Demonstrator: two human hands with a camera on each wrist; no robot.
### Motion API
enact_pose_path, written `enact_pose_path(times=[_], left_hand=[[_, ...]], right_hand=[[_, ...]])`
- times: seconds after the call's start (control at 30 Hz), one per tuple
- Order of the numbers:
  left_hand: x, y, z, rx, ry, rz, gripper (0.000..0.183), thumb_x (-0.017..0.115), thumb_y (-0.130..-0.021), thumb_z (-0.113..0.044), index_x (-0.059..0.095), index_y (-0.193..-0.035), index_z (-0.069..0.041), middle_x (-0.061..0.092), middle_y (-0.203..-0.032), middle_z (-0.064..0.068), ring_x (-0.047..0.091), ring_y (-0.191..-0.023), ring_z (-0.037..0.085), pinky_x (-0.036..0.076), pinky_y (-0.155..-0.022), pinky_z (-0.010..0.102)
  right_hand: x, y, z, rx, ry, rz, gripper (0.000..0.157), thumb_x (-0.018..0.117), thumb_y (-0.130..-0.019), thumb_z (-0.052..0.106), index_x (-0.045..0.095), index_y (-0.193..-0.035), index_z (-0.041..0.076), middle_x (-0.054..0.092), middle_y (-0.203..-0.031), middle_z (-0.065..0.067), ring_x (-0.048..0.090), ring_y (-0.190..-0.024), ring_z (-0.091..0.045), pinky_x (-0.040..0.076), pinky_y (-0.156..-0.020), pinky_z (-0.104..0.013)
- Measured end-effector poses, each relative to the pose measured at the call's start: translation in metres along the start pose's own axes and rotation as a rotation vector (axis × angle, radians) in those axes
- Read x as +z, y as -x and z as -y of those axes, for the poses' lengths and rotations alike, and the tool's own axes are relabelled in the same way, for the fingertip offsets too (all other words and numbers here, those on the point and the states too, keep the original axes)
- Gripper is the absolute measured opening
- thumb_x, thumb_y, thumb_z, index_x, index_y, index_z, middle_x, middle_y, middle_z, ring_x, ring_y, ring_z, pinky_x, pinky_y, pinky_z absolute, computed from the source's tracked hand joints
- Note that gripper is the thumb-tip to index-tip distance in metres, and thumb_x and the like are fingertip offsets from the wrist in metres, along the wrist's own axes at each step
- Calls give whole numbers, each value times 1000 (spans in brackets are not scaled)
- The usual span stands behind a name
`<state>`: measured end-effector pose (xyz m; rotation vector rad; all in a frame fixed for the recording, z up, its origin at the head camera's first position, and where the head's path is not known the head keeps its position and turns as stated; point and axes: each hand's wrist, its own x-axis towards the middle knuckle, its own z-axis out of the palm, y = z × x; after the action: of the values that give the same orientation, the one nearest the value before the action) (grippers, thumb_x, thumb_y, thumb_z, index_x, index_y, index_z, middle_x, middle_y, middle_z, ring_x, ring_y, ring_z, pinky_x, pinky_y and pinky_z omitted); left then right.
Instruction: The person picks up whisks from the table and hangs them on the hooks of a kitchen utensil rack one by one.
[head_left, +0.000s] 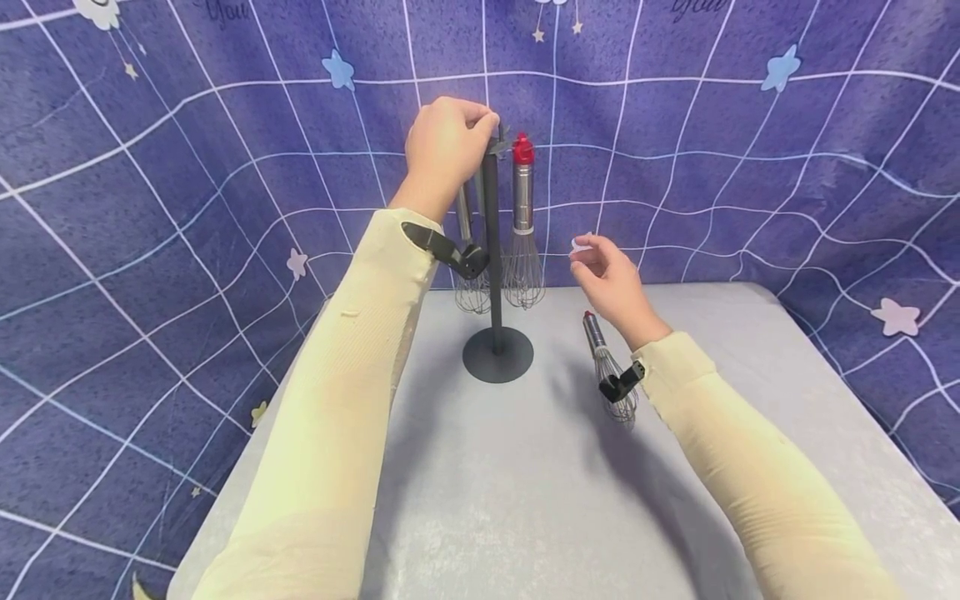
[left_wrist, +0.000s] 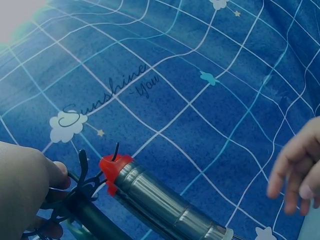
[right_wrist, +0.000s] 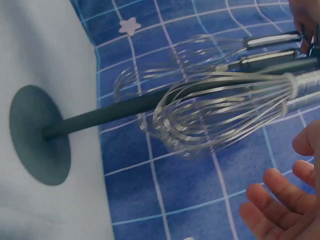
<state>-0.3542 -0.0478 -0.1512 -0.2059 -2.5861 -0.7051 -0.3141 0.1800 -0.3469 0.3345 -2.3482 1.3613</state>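
Observation:
My left hand [head_left: 447, 142] pinches the hooked top of a dark grey stand [head_left: 492, 250], whose round base [head_left: 498, 367] rests on the table. From a hook right of the pole hangs a wire whisk [head_left: 522, 196] with a red end cap, its wires downward. More whisks [head_left: 465, 217] hang on the left side, partly hidden by my left hand and wrist. My right hand [head_left: 611, 283] is in the air right of the stand, fingers loosely bent and holding nothing. Below it another red-tipped whisk [head_left: 594, 332] lies on the table, partly covered by the wrist camera.
A grey-white table [head_left: 465, 483] spreads under the stand and both arms. Behind it and at the sides hangs a blue-purple curtain [head_left: 660, 125] with white grid lines and stars. The stand is upright near the table's back edge.

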Motion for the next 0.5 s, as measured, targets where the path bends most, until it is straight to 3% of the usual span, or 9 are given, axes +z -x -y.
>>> enact_pose_path(times=[0.27,0.5], left_hand=[[-2,0,0,7,-5,4,29,54,-101,-44,75,-120,-38,72,-117,-15,61,-103,12,46,-92,36],[-3,0,1,16,2,9,29,55,-101,-44,75,-120,-38,71,-120,-15,63,-107,12,46,-95,36]], right_hand=[[7,14,-41,115,59,162,49,60,-97,17,49,-142,1,62,-127,-24,63,-111,-40,50,-95,-51],[18,27,-80,142,271,303,56,61,-94,18,48,-142,-5,59,-131,-32,57,-121,-45,42,-105,-55]])
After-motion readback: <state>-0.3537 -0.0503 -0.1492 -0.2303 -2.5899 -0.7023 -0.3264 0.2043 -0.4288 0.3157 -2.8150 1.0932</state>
